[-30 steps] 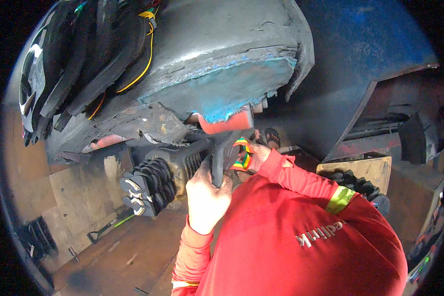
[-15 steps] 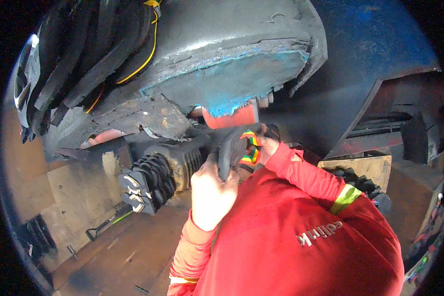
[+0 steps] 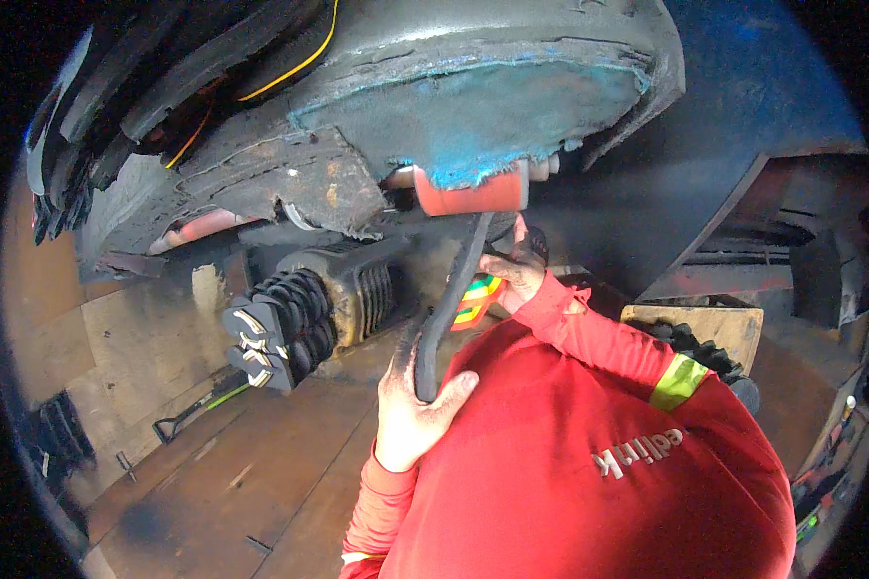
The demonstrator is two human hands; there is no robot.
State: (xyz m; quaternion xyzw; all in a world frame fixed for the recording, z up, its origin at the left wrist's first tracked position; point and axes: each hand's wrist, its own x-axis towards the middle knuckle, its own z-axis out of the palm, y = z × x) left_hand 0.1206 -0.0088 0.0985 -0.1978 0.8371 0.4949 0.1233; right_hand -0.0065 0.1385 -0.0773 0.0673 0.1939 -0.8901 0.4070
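My left hand (image 3: 413,417) grips the lower end of a dark flip-flop (image 3: 446,307), its thumb and fingers on either side of the sole. The sole stands on edge, and its strap with red, yellow and green stripes faces my right hand (image 3: 519,272). That hand is closed round the other end of the flip-flop. Just above it is a reddish sanding belt (image 3: 468,191) on a roller. The sole's upper end is right at the belt's lower edge; whether they touch I cannot tell.
A grey dust-coated machine hood (image 3: 473,116) with a ragged blue edge overhangs my hands. To the left, a stack of dark flip-flops (image 3: 261,333) with pale straps sits beside a ribbed motor (image 3: 352,294). A wooden box (image 3: 714,338) holding dark pieces stands at the right.
My left hand has moved down, and the flip-flop has turned from mostly flat to edge-on. My right hand has shifted slightly. The whole view has tilted a little.
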